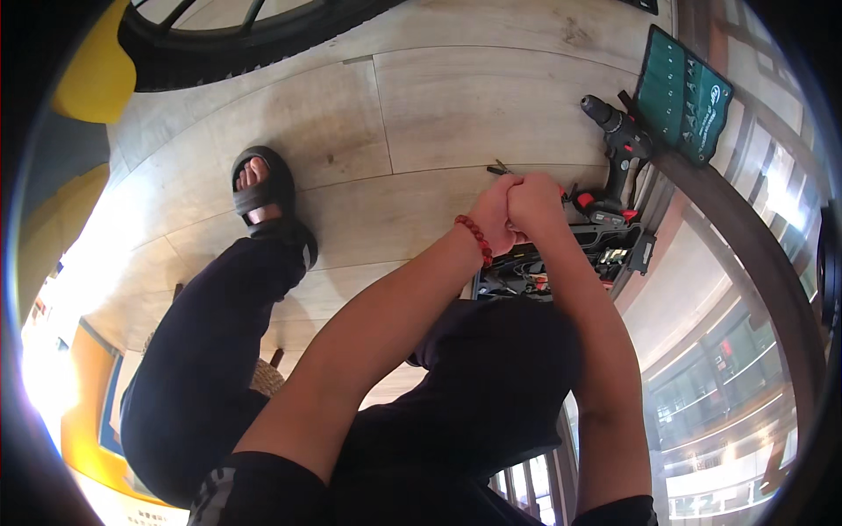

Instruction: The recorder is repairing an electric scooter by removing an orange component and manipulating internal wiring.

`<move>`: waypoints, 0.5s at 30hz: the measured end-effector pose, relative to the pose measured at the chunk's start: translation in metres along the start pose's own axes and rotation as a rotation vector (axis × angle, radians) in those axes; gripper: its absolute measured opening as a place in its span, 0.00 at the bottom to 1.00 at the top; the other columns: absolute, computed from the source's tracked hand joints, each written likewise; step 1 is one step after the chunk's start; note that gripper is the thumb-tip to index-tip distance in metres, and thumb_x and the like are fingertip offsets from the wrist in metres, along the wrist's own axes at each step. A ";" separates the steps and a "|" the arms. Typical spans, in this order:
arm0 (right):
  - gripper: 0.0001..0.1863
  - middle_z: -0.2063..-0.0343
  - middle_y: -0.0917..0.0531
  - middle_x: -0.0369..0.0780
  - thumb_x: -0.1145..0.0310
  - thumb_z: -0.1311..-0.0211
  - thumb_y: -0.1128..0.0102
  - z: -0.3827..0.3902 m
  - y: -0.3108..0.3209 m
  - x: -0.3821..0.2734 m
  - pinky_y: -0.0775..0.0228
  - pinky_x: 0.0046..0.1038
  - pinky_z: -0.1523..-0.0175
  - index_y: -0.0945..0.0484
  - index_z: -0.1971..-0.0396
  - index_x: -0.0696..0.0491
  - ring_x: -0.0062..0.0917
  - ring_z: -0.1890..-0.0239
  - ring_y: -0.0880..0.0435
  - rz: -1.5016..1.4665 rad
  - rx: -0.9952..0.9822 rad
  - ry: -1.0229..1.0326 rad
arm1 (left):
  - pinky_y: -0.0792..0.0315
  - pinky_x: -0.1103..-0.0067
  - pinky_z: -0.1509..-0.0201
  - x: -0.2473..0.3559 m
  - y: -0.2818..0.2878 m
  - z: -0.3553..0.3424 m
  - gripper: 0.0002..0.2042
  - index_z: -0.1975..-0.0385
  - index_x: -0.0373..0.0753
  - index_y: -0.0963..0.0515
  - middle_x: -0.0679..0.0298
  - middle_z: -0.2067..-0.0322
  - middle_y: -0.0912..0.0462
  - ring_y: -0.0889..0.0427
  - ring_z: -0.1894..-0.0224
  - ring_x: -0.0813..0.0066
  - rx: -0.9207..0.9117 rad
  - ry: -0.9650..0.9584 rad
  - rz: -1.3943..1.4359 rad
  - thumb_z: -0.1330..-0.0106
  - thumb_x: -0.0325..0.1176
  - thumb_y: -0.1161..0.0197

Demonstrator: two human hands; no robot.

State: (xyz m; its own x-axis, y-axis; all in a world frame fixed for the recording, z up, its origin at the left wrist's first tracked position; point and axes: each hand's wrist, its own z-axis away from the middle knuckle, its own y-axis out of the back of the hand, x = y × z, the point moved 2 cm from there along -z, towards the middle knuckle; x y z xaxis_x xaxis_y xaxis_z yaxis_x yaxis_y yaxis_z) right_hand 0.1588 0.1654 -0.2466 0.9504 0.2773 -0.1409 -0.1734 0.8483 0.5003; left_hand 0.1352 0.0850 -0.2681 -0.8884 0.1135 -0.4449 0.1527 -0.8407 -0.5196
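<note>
My left hand (494, 219), with a red bead bracelet (474, 239) at its wrist, is closed and pressed against my right hand (537, 207). The right one is curled into a fist as well. Just beyond the knuckles a small dark piece with a thin metal tip (500, 167) shows; whether it is held or lies on the floor I cannot tell. What sits inside the fingers is hidden. Below both hands lies an open black tool case (605, 237) with several small tools in it, partly covered by my right forearm and knee.
A black cordless drill (624, 145) with red accents stands right of my hands. Behind it a green tool pouch (680, 96) leans near the window frame (745, 210). A black-tyred wheel (263, 44) is at the far left. My sandalled foot (263, 188) rests on the plank floor (456, 114).
</note>
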 end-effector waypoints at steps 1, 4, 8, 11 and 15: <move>0.13 0.78 0.22 0.58 0.69 0.56 0.47 -0.002 -0.003 0.001 0.27 0.40 0.61 0.22 0.81 0.66 0.50 0.70 0.20 -0.043 0.012 -0.056 | 0.29 0.65 0.53 0.000 0.000 0.000 0.15 0.60 0.42 0.27 0.61 0.61 0.21 0.21 0.59 0.67 0.037 -0.016 0.024 0.35 0.45 0.55; 0.14 0.77 0.22 0.57 0.68 0.53 0.48 0.004 -0.012 -0.003 0.28 0.40 0.59 0.22 0.77 0.67 0.49 0.67 0.20 0.020 0.071 -0.025 | 0.28 0.66 0.55 0.001 0.007 0.008 0.15 0.60 0.43 0.28 0.63 0.65 0.21 0.23 0.68 0.73 0.055 -0.020 0.019 0.36 0.45 0.52; 0.15 0.73 0.21 0.56 0.68 0.49 0.51 0.034 -0.014 0.010 0.29 0.41 0.58 0.24 0.70 0.67 0.48 0.64 0.21 0.031 0.189 0.051 | 0.28 0.67 0.52 -0.006 0.010 0.048 0.16 0.55 0.40 0.30 0.64 0.61 0.23 0.23 0.67 0.71 0.301 -0.084 -0.306 0.36 0.43 0.52; 0.15 0.71 0.20 0.53 0.67 0.45 0.52 0.095 0.012 -0.001 0.29 0.35 0.59 0.25 0.66 0.64 0.46 0.66 0.21 -0.174 0.306 0.257 | 0.28 0.69 0.51 -0.005 0.016 0.096 0.16 0.53 0.39 0.31 0.64 0.62 0.24 0.31 0.79 0.78 0.392 -0.248 -0.445 0.35 0.41 0.51; 0.13 0.72 0.20 0.48 0.68 0.42 0.49 0.219 0.074 -0.022 0.31 0.26 0.63 0.25 0.62 0.62 0.35 0.72 0.21 -0.550 0.214 0.235 | 0.28 0.71 0.55 -0.022 -0.051 0.191 0.15 0.52 0.37 0.31 0.65 0.64 0.23 0.41 0.85 0.86 0.088 -0.447 -0.472 0.32 0.38 0.54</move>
State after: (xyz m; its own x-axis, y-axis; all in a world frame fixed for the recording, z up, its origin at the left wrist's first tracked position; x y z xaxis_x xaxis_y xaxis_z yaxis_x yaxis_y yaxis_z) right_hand 0.1815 0.1234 -0.0194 0.7995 -0.0606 -0.5976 0.4025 0.7926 0.4581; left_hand 0.0640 0.0245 -0.0928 -0.9487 0.2652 0.1723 -0.3163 -0.7968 -0.5148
